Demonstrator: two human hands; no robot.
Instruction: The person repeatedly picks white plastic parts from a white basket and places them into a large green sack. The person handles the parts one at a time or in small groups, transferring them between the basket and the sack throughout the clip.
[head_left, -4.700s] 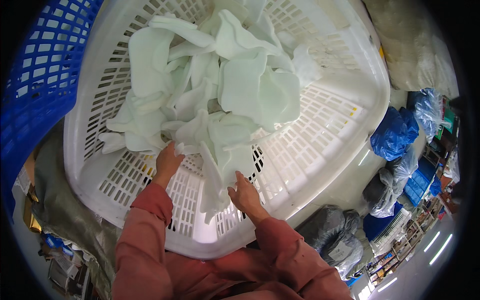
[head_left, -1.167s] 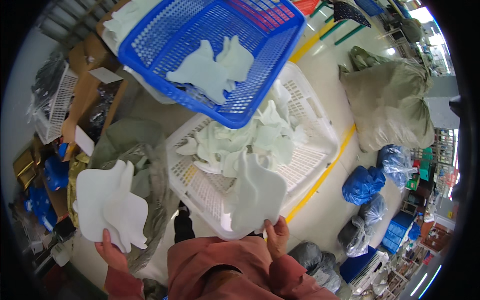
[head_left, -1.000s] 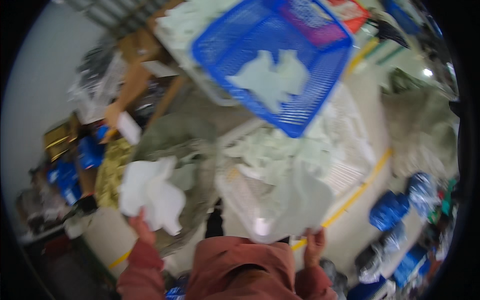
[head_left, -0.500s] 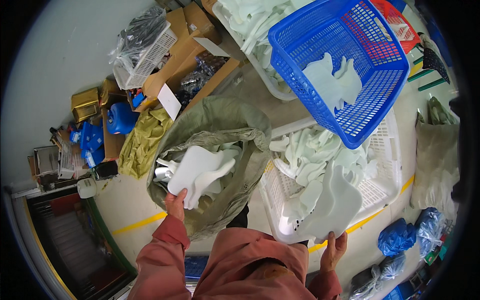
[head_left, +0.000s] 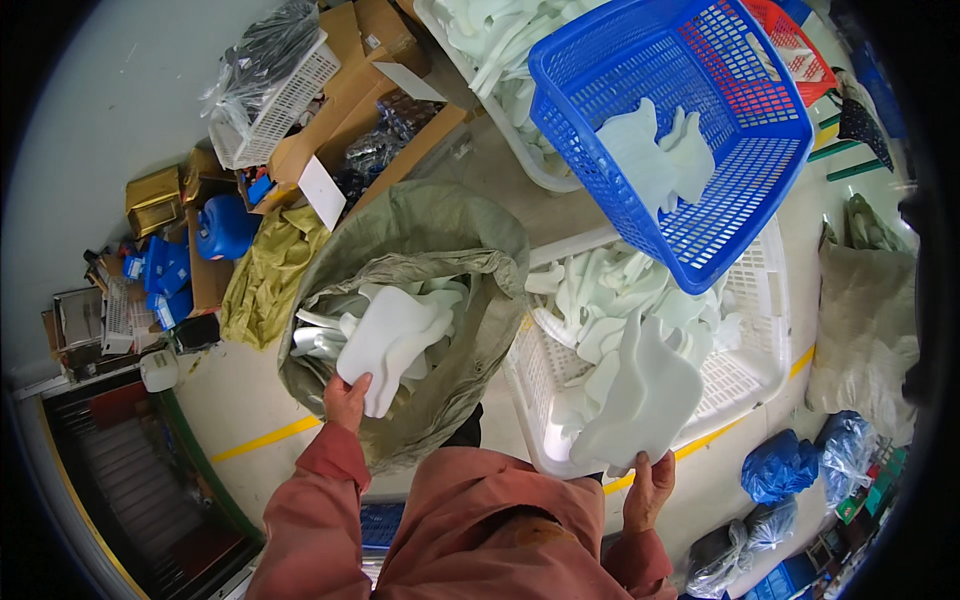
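Note:
My left hand (head_left: 347, 402) grips the lower edge of white, wavy-edged flat pieces (head_left: 380, 335), seemingly two overlapping, over the mouth of a grey-green woven sack (head_left: 430, 212). More white pieces lie inside that sack. On the right, my right hand (head_left: 650, 490) pinches the bottom edge of another white wavy-edged piece (head_left: 652, 385), which is held tilted above the near side of a white slotted basket (head_left: 755, 370). This basket holds a heap of similar white pieces (head_left: 600, 290). Several pieces may be stacked in the right hand; I cannot tell.
A blue basket (head_left: 690, 265) with a few white pieces overhangs the white basket's far side. Behind stands a white tub (head_left: 545, 180) of more pieces. Cardboard boxes (head_left: 290, 155) and a yellow-green sack (head_left: 262, 285) sit at left. Blue plastic bags (head_left: 775, 468) lie at right.
The whole view has shifted slightly, so everything sits a little further left. Both hands keep their hold on the white pieces, with little movement relative to the sack and basket.

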